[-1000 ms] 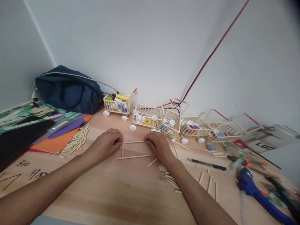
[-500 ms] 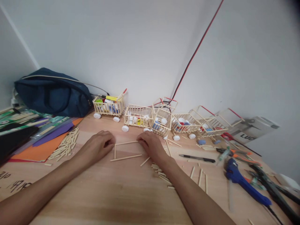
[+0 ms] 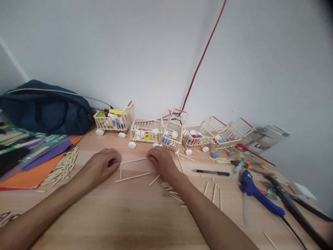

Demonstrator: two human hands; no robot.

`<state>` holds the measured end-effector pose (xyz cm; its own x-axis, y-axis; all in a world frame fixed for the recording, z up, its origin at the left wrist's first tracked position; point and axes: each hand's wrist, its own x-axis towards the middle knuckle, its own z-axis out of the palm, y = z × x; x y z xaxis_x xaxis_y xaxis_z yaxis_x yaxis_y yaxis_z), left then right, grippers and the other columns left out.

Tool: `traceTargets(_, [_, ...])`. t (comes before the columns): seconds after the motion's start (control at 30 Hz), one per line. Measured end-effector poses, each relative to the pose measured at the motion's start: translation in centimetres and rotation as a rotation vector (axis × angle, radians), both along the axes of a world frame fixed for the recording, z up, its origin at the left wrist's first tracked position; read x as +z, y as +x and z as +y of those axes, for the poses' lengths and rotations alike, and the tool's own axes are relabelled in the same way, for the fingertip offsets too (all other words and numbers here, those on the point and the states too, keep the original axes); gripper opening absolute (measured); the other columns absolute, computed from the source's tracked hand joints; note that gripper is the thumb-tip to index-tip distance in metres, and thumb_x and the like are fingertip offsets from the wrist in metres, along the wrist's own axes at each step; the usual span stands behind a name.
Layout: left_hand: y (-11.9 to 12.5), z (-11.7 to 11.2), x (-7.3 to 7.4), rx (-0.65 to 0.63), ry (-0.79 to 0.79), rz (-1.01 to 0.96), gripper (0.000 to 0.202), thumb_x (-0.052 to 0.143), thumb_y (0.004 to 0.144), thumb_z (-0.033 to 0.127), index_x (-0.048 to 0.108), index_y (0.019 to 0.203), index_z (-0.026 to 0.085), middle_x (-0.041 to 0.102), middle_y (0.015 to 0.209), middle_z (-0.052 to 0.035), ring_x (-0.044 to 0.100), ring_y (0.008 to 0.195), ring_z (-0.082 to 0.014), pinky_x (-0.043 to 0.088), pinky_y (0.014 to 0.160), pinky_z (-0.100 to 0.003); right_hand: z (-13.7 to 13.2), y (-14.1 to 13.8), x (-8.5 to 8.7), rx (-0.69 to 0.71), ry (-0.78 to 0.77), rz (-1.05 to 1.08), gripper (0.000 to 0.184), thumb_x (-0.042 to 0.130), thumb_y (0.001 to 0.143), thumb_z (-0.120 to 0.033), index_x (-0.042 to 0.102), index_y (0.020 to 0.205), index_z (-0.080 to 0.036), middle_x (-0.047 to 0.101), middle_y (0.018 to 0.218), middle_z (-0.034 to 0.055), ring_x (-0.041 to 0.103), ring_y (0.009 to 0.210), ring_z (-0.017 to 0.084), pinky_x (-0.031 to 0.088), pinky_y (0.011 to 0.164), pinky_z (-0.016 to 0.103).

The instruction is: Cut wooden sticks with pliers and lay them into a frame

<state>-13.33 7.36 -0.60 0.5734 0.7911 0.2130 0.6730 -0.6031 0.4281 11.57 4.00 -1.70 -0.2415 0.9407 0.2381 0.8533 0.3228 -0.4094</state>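
A small rectangle of thin wooden sticks [image 3: 133, 169] lies flat on the wooden table [image 3: 125, 215]. My left hand [image 3: 100, 166] rests curled at the frame's left corner, its fingertips on the stick ends. At the frame's right end my right hand [image 3: 162, 161] is curled over the sticks, fingers pressed down on the corner. Loose short sticks [image 3: 171, 190] are scattered by my right wrist.
Several stick-built carts [image 3: 145, 130] with bottle-cap wheels line the wall. A dark blue bag [image 3: 44, 107] and coloured paper [image 3: 33, 166] with a stick pile [image 3: 62, 165] are at the left. A pen [image 3: 210, 172], blue glue gun [image 3: 257, 194] and pliers lie at the right.
The view has swung to the right, so everything sits further left in the picture. Both hands stay on the stick frame in the same pose.
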Motion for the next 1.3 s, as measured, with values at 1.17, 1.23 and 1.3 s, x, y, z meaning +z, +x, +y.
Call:
traceTargets(1.17, [-0.3,0.8,-1.0,-0.009,0.054,0.025,0.018,0.045,0.077,0.032,0.053,0.066,0.02,0.059,0.067,-0.0022,0.052,0.067,-0.0178,0.038,0.063,-0.027,-0.3,0.1,0.2,-0.024,0.008,-0.11,0.015,0.052,0.093,-0.02,0.067,0.093,-0.019,0.065,0.094,0.0047,0.056,0.093,0.017,0.035,0.081,0.027])
traceTargets(1.23, [-0.4,0.9,-1.1,-0.013,0.051,0.025,0.018,0.045,0.077,0.032,0.053,0.067,0.02,0.059,0.068,-0.0018,0.052,0.067,-0.0176,0.038,0.063,-0.027,-0.4,0.1,0.1,-0.025,0.013,-0.107,0.015,0.053,0.093,-0.02,0.067,0.093,-0.019,0.065,0.094,0.0046,0.056,0.094,0.017,0.035,0.081,0.027])
traceTargets(1.3, [-0.3,0.9,-1.1,-0.013,0.045,0.024,0.018,0.044,0.077,0.032,0.054,0.067,0.02,0.059,0.068,-0.0017,0.052,0.067,-0.0175,0.038,0.064,-0.027,-0.4,0.1,0.1,-0.027,0.018,-0.103,0.014,0.053,0.093,-0.02,0.067,0.093,-0.019,0.064,0.095,0.0043,0.056,0.094,0.017,0.035,0.081,0.026])
